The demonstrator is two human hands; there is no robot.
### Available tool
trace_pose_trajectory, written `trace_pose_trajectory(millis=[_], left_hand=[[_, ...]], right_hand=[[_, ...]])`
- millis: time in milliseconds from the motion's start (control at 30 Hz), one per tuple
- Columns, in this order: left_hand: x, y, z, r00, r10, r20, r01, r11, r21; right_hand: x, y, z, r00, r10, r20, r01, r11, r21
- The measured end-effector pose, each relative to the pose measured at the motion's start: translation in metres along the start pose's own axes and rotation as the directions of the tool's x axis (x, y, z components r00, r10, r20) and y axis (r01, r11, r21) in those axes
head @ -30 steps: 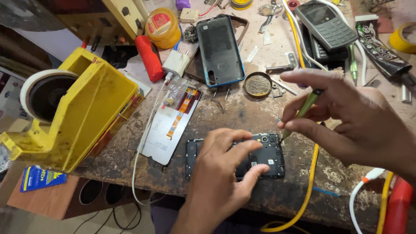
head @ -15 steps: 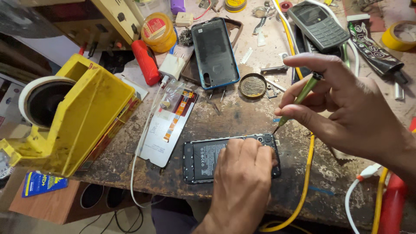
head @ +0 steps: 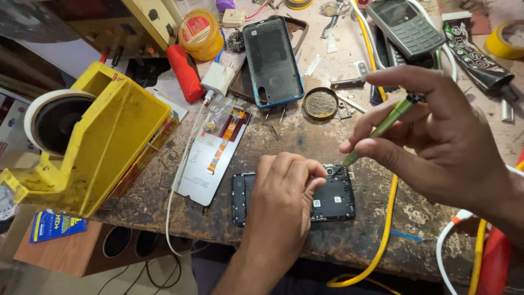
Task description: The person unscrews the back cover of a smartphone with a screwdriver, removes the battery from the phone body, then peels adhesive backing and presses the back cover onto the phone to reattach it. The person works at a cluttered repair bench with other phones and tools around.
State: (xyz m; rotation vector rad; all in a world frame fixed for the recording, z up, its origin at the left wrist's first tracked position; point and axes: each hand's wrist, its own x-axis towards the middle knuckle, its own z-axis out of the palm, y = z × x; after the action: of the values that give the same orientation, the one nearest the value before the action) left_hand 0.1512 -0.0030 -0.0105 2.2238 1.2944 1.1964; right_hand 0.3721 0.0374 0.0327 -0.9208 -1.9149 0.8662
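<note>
A black opened phone (head: 334,199) lies flat on the worn wooden bench near its front edge, its back cover off. My left hand (head: 284,194) presses down on the middle of it, covering much of the body. My right hand (head: 436,142) holds a thin green screwdriver (head: 382,128) like a pen. Its tip touches the phone's upper corner beside my left fingertips.
A white screen panel with an orange flex strip (head: 215,158) lies left of the phone. Behind are a blue-cased phone (head: 272,60), a round tin (head: 320,103), a keypad phone (head: 405,27) and a glue tube (head: 475,52). A yellow tape dispenser (head: 98,136) stands at left. A yellow cable (head: 382,229) runs down the bench.
My left hand shifted on the phone, leaving its right part showing. My right hand brought the screwdriver tip down to the phone's top corner.
</note>
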Motion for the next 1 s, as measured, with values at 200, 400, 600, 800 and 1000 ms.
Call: trace_pose_trajectory(millis=[200, 400, 600, 800, 1000], left_hand=[[0.004, 0.0, 0.004, 0.998, 0.055, 0.011, -0.056, 0.998, 0.042], [0.008, -0.003, 0.004, 0.996, 0.092, -0.011, -0.09, 0.992, 0.087], [0.008, -0.002, 0.006, 0.993, 0.114, -0.007, -0.111, 0.981, 0.157], [0.009, -0.002, 0.005, 0.99, 0.142, 0.009, -0.141, 0.973, 0.185], [0.013, 0.003, 0.008, 0.972, 0.213, 0.101, -0.233, 0.796, 0.558]], right_hand=[[-0.007, 0.009, 0.002, 1.0, -0.016, 0.023, 0.016, 1.0, -0.022], [-0.011, 0.009, 0.004, 0.996, -0.088, 0.002, 0.088, 0.996, -0.033], [-0.009, 0.007, 0.009, 0.979, -0.206, -0.002, 0.203, 0.968, -0.147], [-0.01, 0.006, 0.011, 0.973, -0.229, -0.003, 0.222, 0.947, -0.232], [-0.004, 0.008, 0.011, 0.942, -0.32, 0.105, 0.337, 0.895, -0.291]])
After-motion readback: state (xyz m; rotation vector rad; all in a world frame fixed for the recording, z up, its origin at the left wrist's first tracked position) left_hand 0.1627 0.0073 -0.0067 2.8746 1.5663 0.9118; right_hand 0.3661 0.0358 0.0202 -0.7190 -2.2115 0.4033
